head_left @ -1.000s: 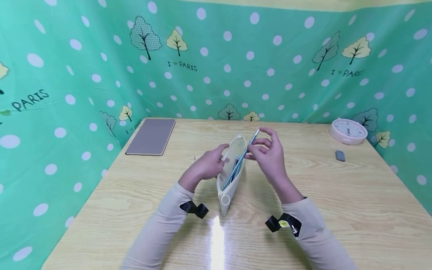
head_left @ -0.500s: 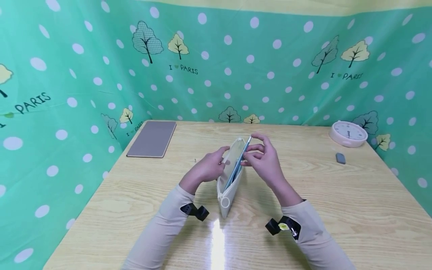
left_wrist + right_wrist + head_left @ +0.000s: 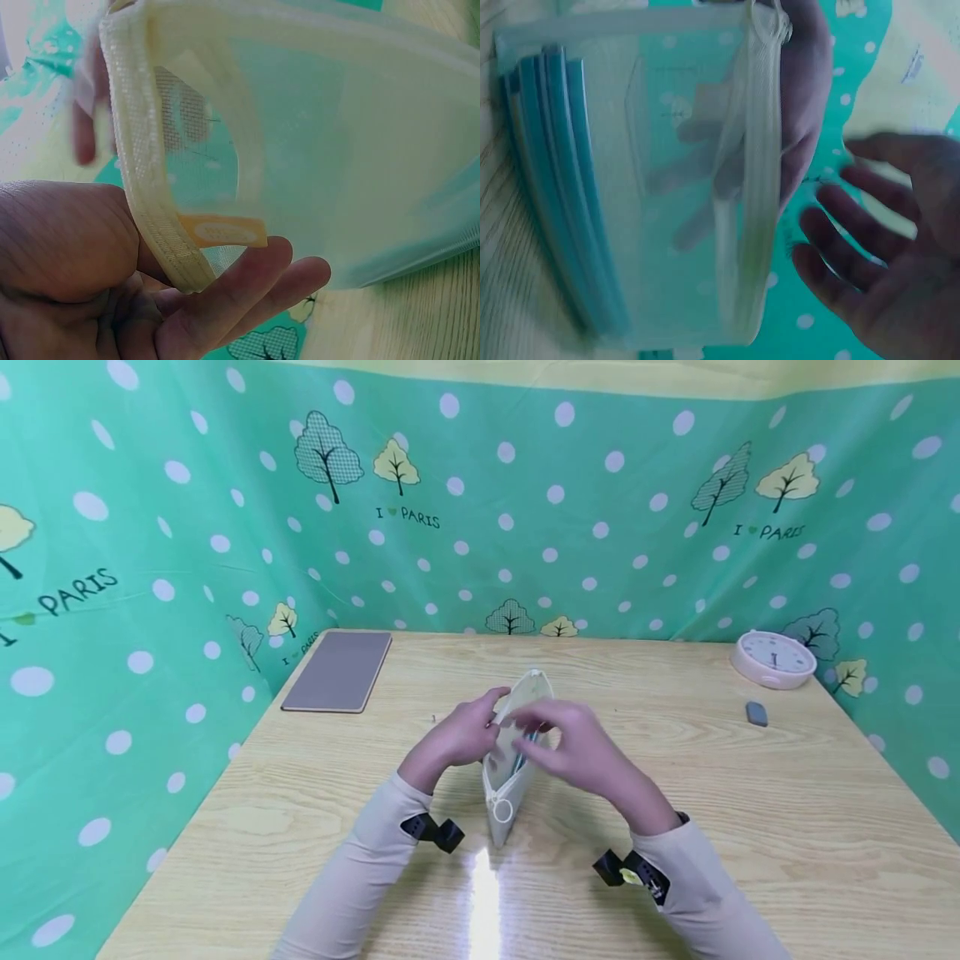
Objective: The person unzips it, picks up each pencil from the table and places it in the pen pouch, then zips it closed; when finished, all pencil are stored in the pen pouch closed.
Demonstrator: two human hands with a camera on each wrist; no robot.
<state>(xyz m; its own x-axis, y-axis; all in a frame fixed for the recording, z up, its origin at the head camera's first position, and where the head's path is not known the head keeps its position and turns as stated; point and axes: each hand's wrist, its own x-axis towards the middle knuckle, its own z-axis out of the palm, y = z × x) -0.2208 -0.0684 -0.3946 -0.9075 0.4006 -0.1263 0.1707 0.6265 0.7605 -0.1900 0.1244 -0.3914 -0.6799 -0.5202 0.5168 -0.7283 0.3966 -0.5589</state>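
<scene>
A translucent zip pencil case (image 3: 510,795) stands on its long side in the middle of the table, its mouth parted. My left hand (image 3: 462,732) grips the case's left rim, thumb and fingers on either side of the zipper edge in the left wrist view. An orange tag (image 3: 225,231) lies by those fingertips. Several blue pencils (image 3: 564,195) rest along the bottom inside the case, seen through its wall. Over the mouth hovers my right hand (image 3: 573,747), fingers loosely bent and holding nothing; in the right wrist view it is apart from the case.
A grey notebook (image 3: 337,672) lies at the back left of the wooden table (image 3: 300,827). At the back right are a round pink clock (image 3: 773,660) and a small dark grey object (image 3: 757,713). A green dotted curtain (image 3: 480,518) borders the table behind and at both sides.
My right hand has lowered a blue pencil into the case and let it go, then shifted left over the mouth. The left hand keeps its grip on the rim.
</scene>
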